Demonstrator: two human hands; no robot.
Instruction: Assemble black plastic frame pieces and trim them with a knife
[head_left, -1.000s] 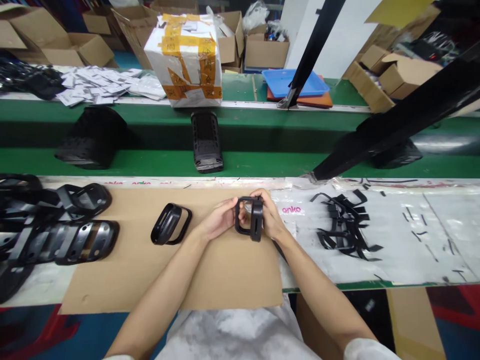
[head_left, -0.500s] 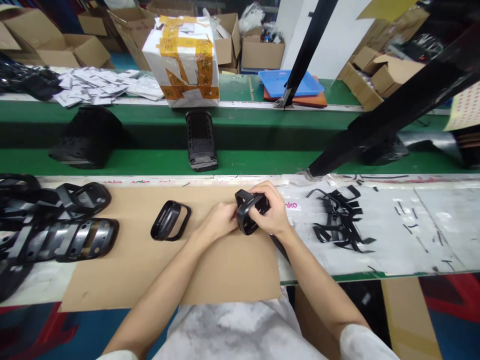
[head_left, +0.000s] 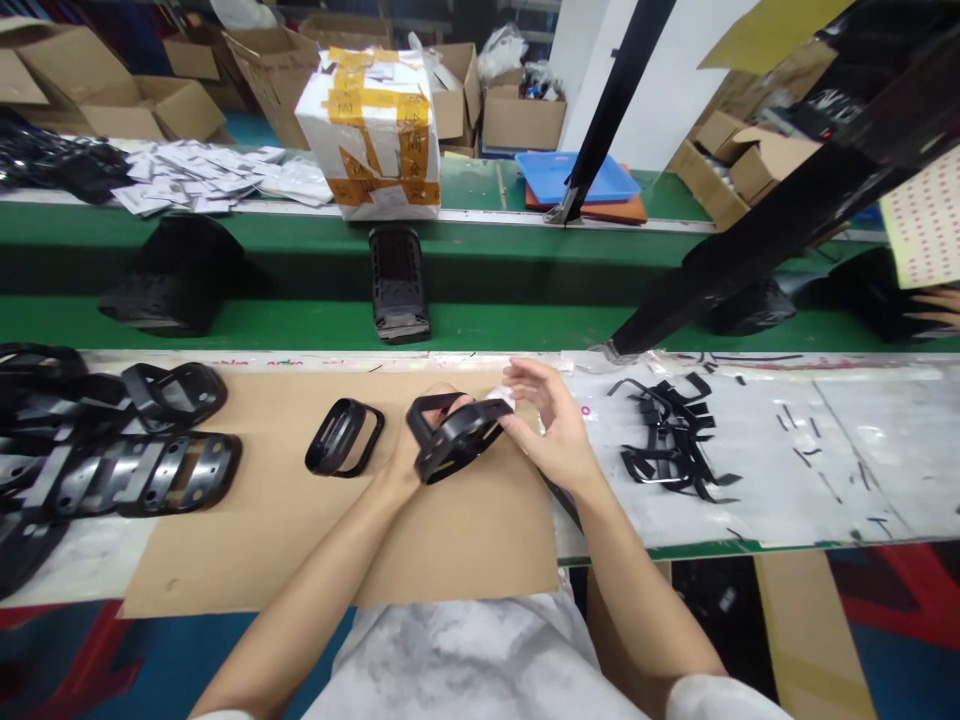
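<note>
A black plastic frame [head_left: 459, 440] with an open middle and a raised loop is held tilted above the cardboard sheet. My left hand [head_left: 405, 468] grips it from the left and behind, its fingers partly hidden by the frame. At the frame's right end is my right hand [head_left: 556, 425], fingers and thumb spread apart, the thumb at or touching the rim. A small whitish patch shows by that end; I cannot make out what it is. Another black frame [head_left: 345, 437] of similar shape lies on the cardboard, left of my hands.
Several black frames [head_left: 176, 475] are piled at the left. Thin black strips [head_left: 667, 440] lie heaped on the white surface at the right. A black slanted post [head_left: 720, 240] stands beyond them. Across the green bench are a taped white box [head_left: 382, 150] and a blue tray [head_left: 574, 177].
The frame has shifted left and turned, showing its length. My right hand has loosened from around it and its fingers have spread. My left hand has moved left with the frame.
</note>
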